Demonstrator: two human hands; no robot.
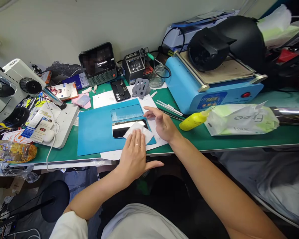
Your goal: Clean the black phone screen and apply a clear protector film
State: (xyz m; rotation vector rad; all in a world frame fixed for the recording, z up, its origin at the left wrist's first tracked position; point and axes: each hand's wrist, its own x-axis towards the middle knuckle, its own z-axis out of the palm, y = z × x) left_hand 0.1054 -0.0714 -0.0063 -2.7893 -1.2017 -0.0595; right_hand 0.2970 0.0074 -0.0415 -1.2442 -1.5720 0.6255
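Note:
My left hand (134, 154) lies flat on a white wipe (149, 134), its fingers stretched forward and the thumb out to the right. Beneath the wipe is a smartphone (118, 130) with a dark, shiny screen; its right part is mostly covered. Both rest on a blue mat (94, 132). Just behind the phone lies a clear, phone-shaped glass sheet (127, 112) with a dark rim. Off the phone's right end, my right hand (164, 124) is raised with fingers apart and bent a little, with nothing seen in it.
To the right are tweezers (170, 108), a yellow bottle (193, 121), a pack of wipes (241, 119) and a blue heating machine (189, 86). Behind stand a phone holder (141, 88), a black phone case (120, 90) and a soldering station (134, 66). A microscope base (64, 124) is at left.

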